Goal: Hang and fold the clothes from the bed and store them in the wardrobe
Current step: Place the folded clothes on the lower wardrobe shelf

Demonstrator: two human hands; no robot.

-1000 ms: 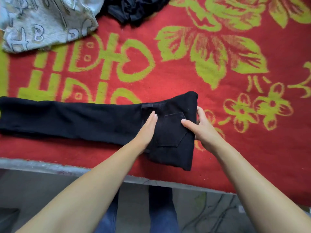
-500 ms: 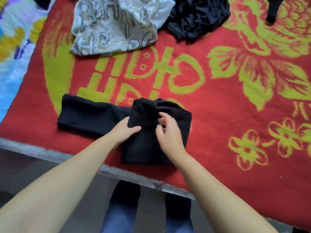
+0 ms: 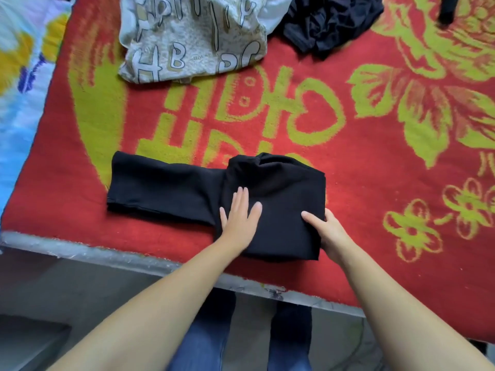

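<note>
Black trousers (image 3: 171, 188) lie partly folded near the front edge of the bed, on a red blanket (image 3: 375, 183) with a yellow-green pattern. The right end is doubled over into a thick block, and the legs stretch out flat to the left. My left hand (image 3: 238, 218) presses flat on the folded block with straight fingers. At the block's right edge my right hand (image 3: 328, 231) grips the fabric, thumb on top and fingers hidden underneath.
A grey-white garment with printed letters (image 3: 192, 38) lies at the back of the bed. A crumpled black garment (image 3: 332, 20) sits to its right, and another dark piece (image 3: 447, 9) at the top right. A blue flowered sheet (image 3: 18, 76) lies left. The bed's metal edge (image 3: 134, 258) runs below.
The waist end of the trousers has been folded over to the left onto the legs. My left hand now lies flat on the fold, and my right hand has moved to its right edge.
</note>
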